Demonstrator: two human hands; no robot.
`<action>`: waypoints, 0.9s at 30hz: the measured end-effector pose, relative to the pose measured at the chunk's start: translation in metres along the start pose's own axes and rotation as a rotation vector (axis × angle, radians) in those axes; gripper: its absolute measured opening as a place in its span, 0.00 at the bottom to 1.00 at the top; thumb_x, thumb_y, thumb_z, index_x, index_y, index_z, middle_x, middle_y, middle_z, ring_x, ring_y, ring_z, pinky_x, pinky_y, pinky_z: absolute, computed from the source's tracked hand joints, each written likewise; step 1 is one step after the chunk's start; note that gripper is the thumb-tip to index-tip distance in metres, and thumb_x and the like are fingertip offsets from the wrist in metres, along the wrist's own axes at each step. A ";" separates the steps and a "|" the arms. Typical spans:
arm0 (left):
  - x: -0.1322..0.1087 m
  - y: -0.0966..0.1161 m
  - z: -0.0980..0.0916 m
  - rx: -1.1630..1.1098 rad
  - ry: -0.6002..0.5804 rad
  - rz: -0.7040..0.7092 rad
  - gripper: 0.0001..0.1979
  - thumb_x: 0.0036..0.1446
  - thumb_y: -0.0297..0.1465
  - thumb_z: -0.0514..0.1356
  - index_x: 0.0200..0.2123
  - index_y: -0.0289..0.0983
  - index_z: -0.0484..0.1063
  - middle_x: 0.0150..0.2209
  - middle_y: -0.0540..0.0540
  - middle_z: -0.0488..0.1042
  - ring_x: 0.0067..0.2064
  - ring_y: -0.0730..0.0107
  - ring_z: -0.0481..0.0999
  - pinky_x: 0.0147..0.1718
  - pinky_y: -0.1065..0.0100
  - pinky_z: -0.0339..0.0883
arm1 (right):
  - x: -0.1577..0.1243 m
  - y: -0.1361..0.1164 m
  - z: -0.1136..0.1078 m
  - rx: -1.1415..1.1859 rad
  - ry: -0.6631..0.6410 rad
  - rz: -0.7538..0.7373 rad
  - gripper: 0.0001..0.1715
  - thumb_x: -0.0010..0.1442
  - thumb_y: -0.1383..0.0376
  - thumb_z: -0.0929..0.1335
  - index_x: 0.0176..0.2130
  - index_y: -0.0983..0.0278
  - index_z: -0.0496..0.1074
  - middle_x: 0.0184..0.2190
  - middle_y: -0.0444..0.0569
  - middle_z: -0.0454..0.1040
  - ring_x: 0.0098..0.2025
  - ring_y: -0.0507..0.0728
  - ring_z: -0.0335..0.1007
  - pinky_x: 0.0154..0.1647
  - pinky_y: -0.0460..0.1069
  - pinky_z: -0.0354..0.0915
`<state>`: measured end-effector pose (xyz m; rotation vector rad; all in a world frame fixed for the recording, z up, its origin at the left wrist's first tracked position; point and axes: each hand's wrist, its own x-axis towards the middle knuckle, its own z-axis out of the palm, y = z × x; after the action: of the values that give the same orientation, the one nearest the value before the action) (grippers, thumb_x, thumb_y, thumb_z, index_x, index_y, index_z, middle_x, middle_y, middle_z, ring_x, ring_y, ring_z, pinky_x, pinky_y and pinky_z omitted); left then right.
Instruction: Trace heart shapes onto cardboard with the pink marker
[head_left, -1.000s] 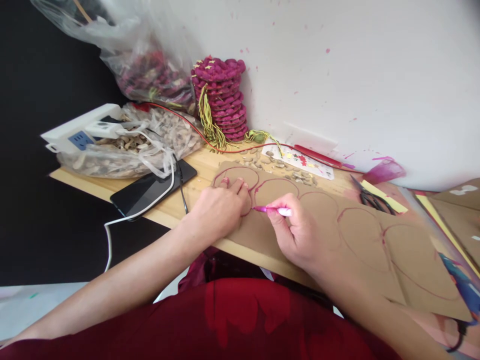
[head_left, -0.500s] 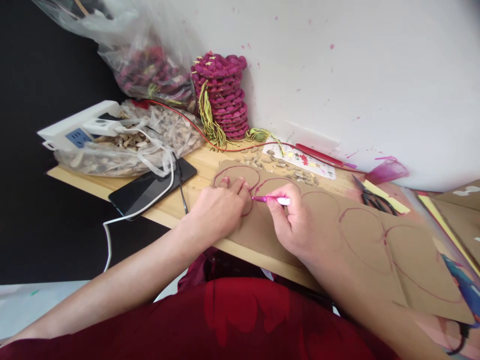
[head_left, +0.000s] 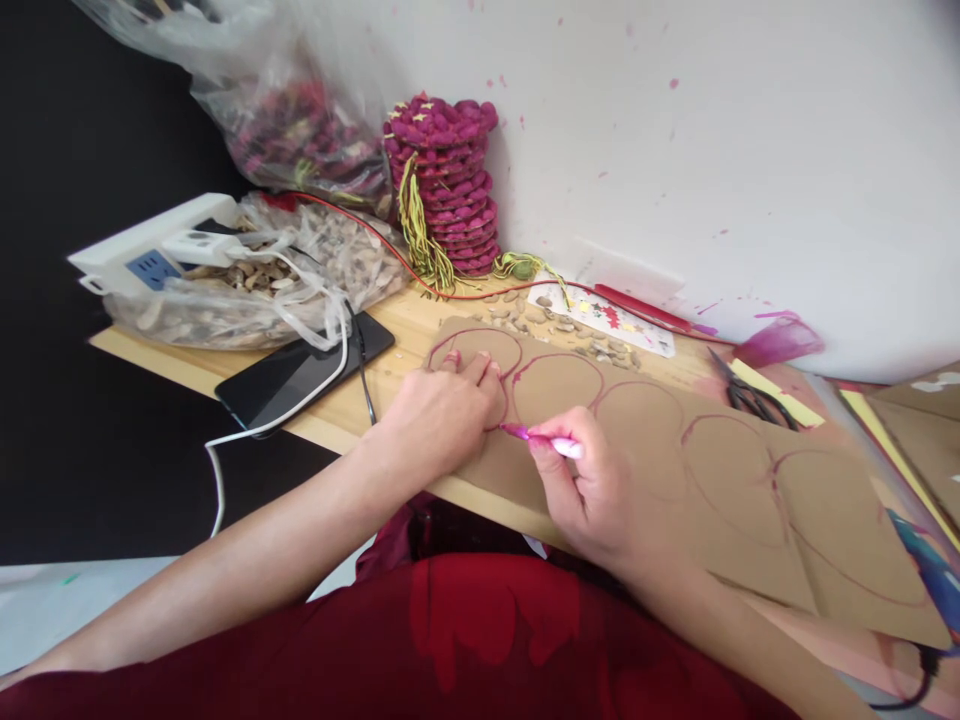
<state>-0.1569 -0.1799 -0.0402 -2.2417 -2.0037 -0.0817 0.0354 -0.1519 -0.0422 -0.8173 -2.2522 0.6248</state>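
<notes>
A long strip of brown cardboard lies along the table, with several circles outlined on it in magenta. My left hand rests flat on its left end, fingers spread over the leftmost circle. Between the thumb and fingers of my right hand is a slim white-and-magenta marker pen. Its magenta tip points left and meets the cardboard at the lower right of that leftmost circle, close beside my left fingers. The second circle shows just above my right hand.
Behind the cardboard are scattered shells, a sticker sheet and a magenta beaded stack. Black scissors lie to the right. On the left sit a phone, a power strip and a bag of shells; a white cable hangs there.
My right hand and the marker pen have moved down toward the table's near edge, uncovering more of the second circle. My left hand has stayed in place.
</notes>
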 end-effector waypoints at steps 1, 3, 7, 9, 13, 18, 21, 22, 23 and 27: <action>0.000 0.000 0.000 -0.002 -0.002 -0.003 0.24 0.66 0.29 0.51 0.63 0.33 0.67 0.61 0.35 0.71 0.59 0.44 0.74 0.38 0.55 0.77 | -0.001 0.001 0.000 0.008 0.004 0.009 0.01 0.69 0.65 0.65 0.41 0.59 0.66 0.31 0.41 0.72 0.31 0.49 0.67 0.33 0.46 0.62; 0.000 0.001 0.000 -0.006 -0.010 -0.009 0.24 0.65 0.28 0.51 0.64 0.33 0.66 0.62 0.34 0.71 0.59 0.44 0.73 0.38 0.54 0.77 | 0.000 0.004 0.000 0.026 0.021 0.025 0.00 0.69 0.65 0.65 0.42 0.59 0.67 0.31 0.41 0.71 0.30 0.49 0.67 0.33 0.45 0.62; 0.000 0.001 -0.002 -0.021 -0.023 -0.025 0.25 0.65 0.28 0.51 0.64 0.35 0.65 0.64 0.36 0.69 0.60 0.45 0.73 0.39 0.54 0.78 | 0.008 0.012 -0.001 0.070 0.031 0.026 0.01 0.70 0.65 0.65 0.41 0.59 0.67 0.29 0.40 0.69 0.28 0.48 0.64 0.31 0.45 0.61; 0.000 0.002 -0.003 -0.025 -0.027 -0.028 0.26 0.64 0.28 0.52 0.65 0.35 0.65 0.65 0.36 0.68 0.61 0.45 0.72 0.42 0.54 0.78 | 0.009 0.012 -0.001 0.077 0.023 0.031 0.01 0.70 0.65 0.65 0.41 0.59 0.66 0.29 0.39 0.69 0.28 0.48 0.64 0.31 0.45 0.61; 0.000 0.002 -0.005 -0.015 -0.041 -0.014 0.25 0.64 0.28 0.51 0.64 0.34 0.66 0.65 0.37 0.68 0.61 0.45 0.72 0.40 0.54 0.78 | 0.003 0.008 -0.002 0.044 0.019 0.034 0.01 0.69 0.65 0.66 0.41 0.59 0.67 0.30 0.41 0.69 0.30 0.49 0.65 0.32 0.45 0.61; 0.001 0.001 -0.005 -0.013 -0.046 -0.012 0.25 0.65 0.27 0.49 0.64 0.35 0.66 0.63 0.37 0.70 0.60 0.44 0.73 0.36 0.54 0.78 | 0.007 0.009 -0.004 0.053 0.013 0.043 0.03 0.70 0.64 0.65 0.41 0.59 0.67 0.28 0.41 0.69 0.27 0.50 0.64 0.29 0.46 0.60; 0.000 0.001 -0.003 -0.016 -0.044 -0.023 0.24 0.66 0.28 0.49 0.64 0.35 0.66 0.64 0.37 0.69 0.61 0.46 0.72 0.39 0.56 0.77 | 0.020 0.014 -0.004 0.058 0.025 0.034 0.05 0.70 0.63 0.64 0.40 0.60 0.66 0.27 0.41 0.68 0.25 0.50 0.62 0.27 0.46 0.59; 0.000 0.001 -0.003 -0.016 -0.041 -0.026 0.25 0.66 0.28 0.49 0.64 0.35 0.65 0.65 0.37 0.69 0.61 0.46 0.72 0.40 0.55 0.77 | 0.024 0.015 -0.003 0.055 0.031 0.025 0.05 0.70 0.62 0.64 0.40 0.60 0.66 0.27 0.41 0.69 0.25 0.50 0.62 0.27 0.47 0.59; 0.000 0.001 -0.002 -0.016 -0.038 -0.025 0.25 0.66 0.28 0.49 0.65 0.35 0.65 0.65 0.37 0.68 0.61 0.46 0.72 0.41 0.55 0.77 | 0.028 0.016 -0.003 0.051 0.035 0.015 0.05 0.70 0.62 0.64 0.40 0.60 0.66 0.28 0.42 0.69 0.26 0.50 0.63 0.28 0.47 0.60; -0.001 0.001 -0.001 -0.013 -0.029 -0.018 0.25 0.66 0.28 0.48 0.65 0.35 0.65 0.64 0.37 0.69 0.59 0.45 0.73 0.38 0.55 0.77 | 0.037 0.020 0.001 0.045 0.048 -0.020 0.05 0.70 0.62 0.64 0.41 0.60 0.66 0.33 0.44 0.72 0.31 0.51 0.67 0.33 0.48 0.62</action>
<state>-0.1559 -0.1808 -0.0389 -2.2460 -2.0444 -0.0648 0.0208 -0.1130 -0.0396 -0.7785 -2.1923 0.6378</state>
